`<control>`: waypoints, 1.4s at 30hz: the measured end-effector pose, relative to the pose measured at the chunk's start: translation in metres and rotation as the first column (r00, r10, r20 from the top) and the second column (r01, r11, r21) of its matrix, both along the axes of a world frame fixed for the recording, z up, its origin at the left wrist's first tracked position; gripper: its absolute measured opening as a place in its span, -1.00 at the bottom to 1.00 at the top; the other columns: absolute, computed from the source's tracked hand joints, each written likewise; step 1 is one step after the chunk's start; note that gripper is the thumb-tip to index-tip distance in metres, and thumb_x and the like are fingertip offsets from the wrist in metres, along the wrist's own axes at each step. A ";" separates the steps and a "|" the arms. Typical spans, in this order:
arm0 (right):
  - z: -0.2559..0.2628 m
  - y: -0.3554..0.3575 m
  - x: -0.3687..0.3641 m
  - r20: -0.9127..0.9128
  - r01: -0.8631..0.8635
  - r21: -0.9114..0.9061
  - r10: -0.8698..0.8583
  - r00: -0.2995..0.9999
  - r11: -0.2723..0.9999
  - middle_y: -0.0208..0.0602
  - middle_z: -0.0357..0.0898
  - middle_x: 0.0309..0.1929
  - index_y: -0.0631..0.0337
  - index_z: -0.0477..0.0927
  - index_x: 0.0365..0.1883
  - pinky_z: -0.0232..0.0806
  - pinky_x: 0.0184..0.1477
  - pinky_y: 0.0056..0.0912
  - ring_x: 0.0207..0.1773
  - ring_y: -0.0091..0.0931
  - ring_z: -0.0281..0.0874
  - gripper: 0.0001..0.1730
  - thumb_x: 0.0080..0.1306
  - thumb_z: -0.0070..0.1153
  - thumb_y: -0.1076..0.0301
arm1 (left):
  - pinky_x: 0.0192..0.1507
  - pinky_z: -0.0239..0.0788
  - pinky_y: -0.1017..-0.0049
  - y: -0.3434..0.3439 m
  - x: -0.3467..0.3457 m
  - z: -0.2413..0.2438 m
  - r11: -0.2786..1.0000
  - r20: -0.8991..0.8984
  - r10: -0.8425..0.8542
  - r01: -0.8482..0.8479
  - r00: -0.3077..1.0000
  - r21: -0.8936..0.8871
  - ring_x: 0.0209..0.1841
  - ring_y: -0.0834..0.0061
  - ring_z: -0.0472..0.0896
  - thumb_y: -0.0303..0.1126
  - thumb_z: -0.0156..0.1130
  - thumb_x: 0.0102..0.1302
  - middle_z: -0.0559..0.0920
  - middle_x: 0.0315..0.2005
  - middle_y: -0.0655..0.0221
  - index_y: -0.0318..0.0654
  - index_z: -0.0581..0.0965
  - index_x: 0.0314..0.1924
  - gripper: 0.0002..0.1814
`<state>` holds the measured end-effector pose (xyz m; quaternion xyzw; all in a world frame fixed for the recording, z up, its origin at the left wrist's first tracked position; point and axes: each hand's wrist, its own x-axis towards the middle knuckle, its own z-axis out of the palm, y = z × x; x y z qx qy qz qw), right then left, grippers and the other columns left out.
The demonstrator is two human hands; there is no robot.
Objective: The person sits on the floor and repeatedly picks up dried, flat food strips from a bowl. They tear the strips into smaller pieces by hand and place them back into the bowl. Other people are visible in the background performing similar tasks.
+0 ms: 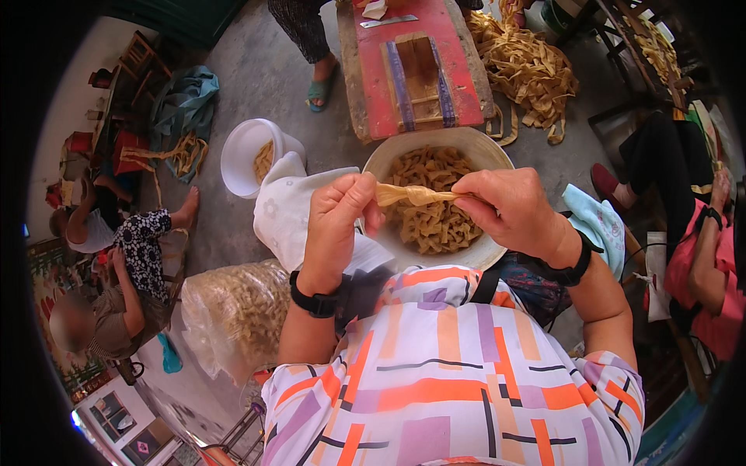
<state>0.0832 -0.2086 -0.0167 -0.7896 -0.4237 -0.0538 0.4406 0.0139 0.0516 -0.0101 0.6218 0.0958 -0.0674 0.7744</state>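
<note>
A tan, flat strip with a knot in its middle [421,195] is stretched level between my two hands. My left hand [344,215] grips one end between thumb and fingers. The other end is pinched by the thumb and forefinger of my right hand [507,207]. Below them stands a wide, pale basin [495,148] that holds many short knotted pieces [440,230] of the same tan material. Part of the basin's front is hidden by my hands and clothing. A white cloth [285,215] lies beside my left hand.
A red-topped wooden bench [373,70] with a wooden fixture [417,81] stands beyond the basin. Long strips [524,70] lie heaped to its right. A white bucket [236,163] and a full plastic bag [239,314] are at the left. Other people sit at both sides.
</note>
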 end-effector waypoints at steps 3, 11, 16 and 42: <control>0.007 -0.002 0.004 0.214 -0.016 -0.087 0.034 0.976 0.996 -0.34 0.57 -0.52 0.18 0.62 -0.22 0.41 -0.46 -0.28 -0.48 -0.34 0.60 -0.82 0.23 0.36 0.49 | -0.12 0.44 0.55 0.007 0.004 0.012 0.942 0.299 0.050 -0.144 0.953 0.303 -0.25 0.58 0.61 -0.29 0.24 0.57 0.69 -0.35 0.38 -0.35 0.67 0.00 -0.75; 0.009 0.003 -0.002 0.314 -0.118 -0.224 0.186 0.931 0.968 -0.39 0.52 -0.56 0.18 0.62 -0.22 0.33 -0.54 -0.30 -0.53 -0.43 0.55 -0.77 0.18 0.39 0.40 | -0.02 0.43 0.32 -0.027 0.010 0.009 0.272 0.204 -0.682 -0.016 0.702 0.962 -0.23 0.26 0.57 -0.37 0.39 0.14 0.54 -0.38 0.38 -0.16 0.61 -0.21 -0.80; -0.001 -0.012 0.003 0.153 -0.147 -0.272 0.193 0.969 0.951 -0.37 0.45 -0.61 0.13 0.53 -0.35 0.38 -0.50 -0.29 -0.51 -0.39 0.59 -0.81 0.21 0.33 0.37 | -0.09 0.34 0.21 -0.028 0.018 0.010 0.261 0.293 -0.701 -0.149 0.650 0.954 -0.27 0.26 0.53 -0.34 0.44 0.18 0.50 -0.42 0.40 -0.10 0.60 -0.26 -0.83; -0.048 -0.019 0.117 0.275 0.222 -0.104 -0.186 0.943 0.970 -0.16 0.64 -0.32 0.16 0.68 0.05 0.51 -0.34 -0.25 -0.31 -0.19 0.67 -0.69 0.35 0.19 0.54 | -0.14 0.53 0.44 -0.005 0.099 -0.021 0.600 0.436 -0.292 -0.193 0.851 0.777 -0.24 0.28 0.73 -0.31 0.35 0.45 0.77 -0.18 0.23 -0.30 0.72 -0.04 -0.77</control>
